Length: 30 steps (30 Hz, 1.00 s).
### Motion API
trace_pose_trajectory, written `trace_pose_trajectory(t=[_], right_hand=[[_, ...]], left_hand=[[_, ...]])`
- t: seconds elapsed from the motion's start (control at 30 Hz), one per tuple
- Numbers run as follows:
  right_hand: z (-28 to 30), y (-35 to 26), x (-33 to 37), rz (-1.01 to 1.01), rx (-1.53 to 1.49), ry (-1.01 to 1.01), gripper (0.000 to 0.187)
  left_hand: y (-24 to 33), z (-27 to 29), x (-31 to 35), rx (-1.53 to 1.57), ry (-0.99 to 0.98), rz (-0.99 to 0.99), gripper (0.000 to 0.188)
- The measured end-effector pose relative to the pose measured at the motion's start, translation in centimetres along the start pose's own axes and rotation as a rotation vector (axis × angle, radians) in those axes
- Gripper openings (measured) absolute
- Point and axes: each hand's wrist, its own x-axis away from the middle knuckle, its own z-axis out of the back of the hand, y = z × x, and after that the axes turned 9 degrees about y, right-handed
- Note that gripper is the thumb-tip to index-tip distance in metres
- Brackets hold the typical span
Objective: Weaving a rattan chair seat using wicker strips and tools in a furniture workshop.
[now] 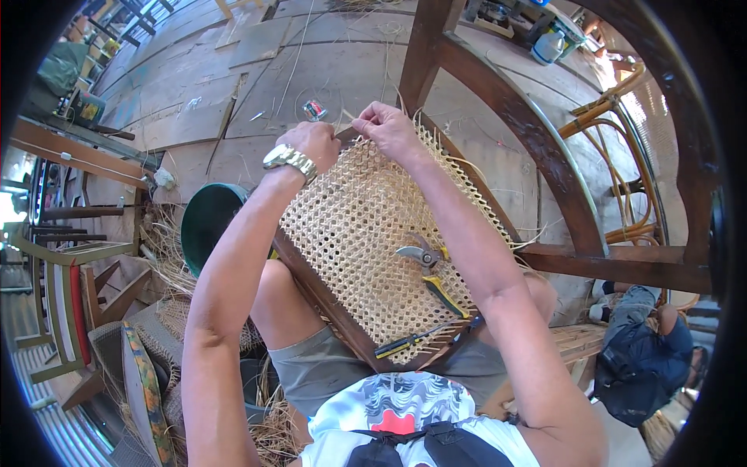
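Head view looked down on a woven cane seat [366,233] tilted across the person's lap, its dark wooden frame [311,288] running along the near left edge. Both hands worked at the far edge of the weave. The left hand [313,144], with a metal watch [289,159] on the wrist, was curled into a fist at the far left corner; whether its fingers gripped a strand could not be told. The right hand [391,128], just beside it, had its fingers pinched together on a thin cane strand [350,117] at the rim. Yellow-handled cutters [428,268] lay on the middle of the weave, and a thin dark tool [416,338] lay near the closest edge, both well apart from the hands. A green bucket [206,222] stood just left of the frame. Beyond the far edge, the plank floor [233,101] was open, with loose strands scattered. A dark chair frame [545,148] closed in the right side.
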Motion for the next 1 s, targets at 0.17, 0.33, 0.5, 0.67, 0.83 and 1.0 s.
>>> trace_pose_trajectory(t=[0.17,0.33,0.5,0.67,0.83,1.0], right_hand=[[-0.2,-1.3,0.2,-0.001,0.288,-0.048,0.02],[0.9,-1.1,0.1,-0.06,0.183,-0.106,0.02],[1.3,-1.2,-0.1,-0.038,0.195,-0.101,0.021],[1.8,-0.7,-0.6,0.034,0.27,-0.136,0.021],[2.2,-0.2,-0.3,0.345,0.56,-0.136,0.012],[1.6,-2.5,0.4,0.437,0.755,-0.147,0.012]], left_hand=[[1.3,0.0,-0.7,-0.191,0.05,-0.103,0.022],[2.5,1.3,-1.6,-0.316,-0.023,-0.211,0.021],[0.2,1.9,-4.5,-0.297,-0.099,-0.503,0.023],[-2.1,1.4,-5.4,-0.146,-0.099,-0.534,0.021],[-1.3,-0.1,-2.2,-0.156,0.066,-0.176,0.024],[-0.1,0.4,-1.0,-0.143,0.023,-0.146,0.026]])
